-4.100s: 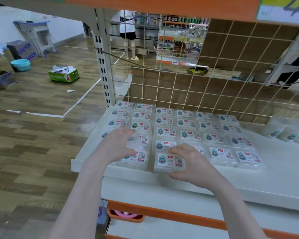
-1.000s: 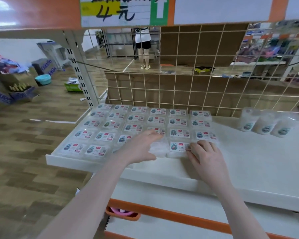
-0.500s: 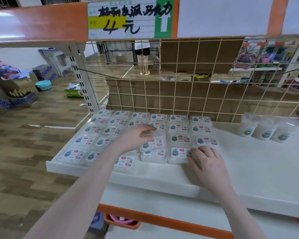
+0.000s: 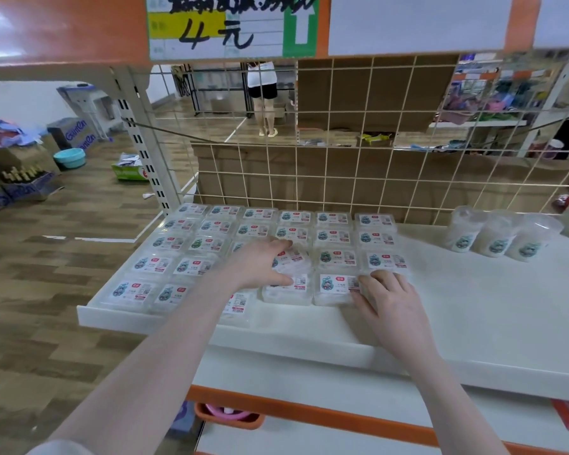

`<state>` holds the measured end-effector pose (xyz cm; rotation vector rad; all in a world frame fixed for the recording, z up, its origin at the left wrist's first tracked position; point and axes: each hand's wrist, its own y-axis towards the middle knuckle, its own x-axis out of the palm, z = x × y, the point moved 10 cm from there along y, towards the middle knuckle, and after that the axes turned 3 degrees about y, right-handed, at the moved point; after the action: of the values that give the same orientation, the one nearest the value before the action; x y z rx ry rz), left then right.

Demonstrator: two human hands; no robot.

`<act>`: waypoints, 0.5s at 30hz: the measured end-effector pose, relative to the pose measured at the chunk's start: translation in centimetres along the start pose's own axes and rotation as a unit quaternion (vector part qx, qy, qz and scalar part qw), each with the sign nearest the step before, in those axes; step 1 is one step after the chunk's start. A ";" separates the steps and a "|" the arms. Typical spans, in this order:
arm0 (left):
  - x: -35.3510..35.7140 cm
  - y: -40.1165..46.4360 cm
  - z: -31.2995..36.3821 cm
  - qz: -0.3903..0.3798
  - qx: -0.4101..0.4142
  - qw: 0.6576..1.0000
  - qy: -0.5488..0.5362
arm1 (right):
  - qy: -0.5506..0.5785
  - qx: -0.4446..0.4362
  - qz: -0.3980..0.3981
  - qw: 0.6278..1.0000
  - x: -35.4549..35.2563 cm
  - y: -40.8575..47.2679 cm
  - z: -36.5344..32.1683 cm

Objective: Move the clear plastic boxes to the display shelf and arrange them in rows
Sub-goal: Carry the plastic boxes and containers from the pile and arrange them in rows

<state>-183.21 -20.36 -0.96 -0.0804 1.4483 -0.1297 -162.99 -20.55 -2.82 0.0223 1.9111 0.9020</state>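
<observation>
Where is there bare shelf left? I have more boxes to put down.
The free patch is the white shelf right of the right hand, running from the front lip back to the three round tubs by the wire grid. The left half is crowded with clear boxes in close rows, where the left hand rests.

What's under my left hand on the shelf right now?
The left hand rests on clear plastic boxes in the grid's middle columns; the labels beneath the palm are covered.

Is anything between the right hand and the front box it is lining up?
Nothing visible. The right hand rests directly against the right end of the front box on the shelf; the left hand lies on neighbouring boxes.
</observation>
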 end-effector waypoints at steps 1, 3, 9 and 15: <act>-0.1 0.1 0.1 -0.001 0.001 1.000 -0.002 | 0.000 0.000 0.001 1.000 0.0 0.0 0.0; -0.2 0.2 0.4 -0.001 0.003 1.000 -0.002 | 0.001 -0.002 0.000 1.000 0.0 0.0 0.0; -0.8 -0.3 1.3 0.008 0.021 1.000 -0.010 | 0.000 -0.004 -0.003 1.000 -0.1 0.1 -0.1; -0.4 -3.5 1.7 0.003 0.053 0.998 -0.022 | -0.001 -0.006 0.002 1.000 0.1 0.1 0.0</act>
<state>-181.72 -23.80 0.10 0.0081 1.3951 -0.1988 -163.10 -20.45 -2.79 0.0197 1.9046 0.9147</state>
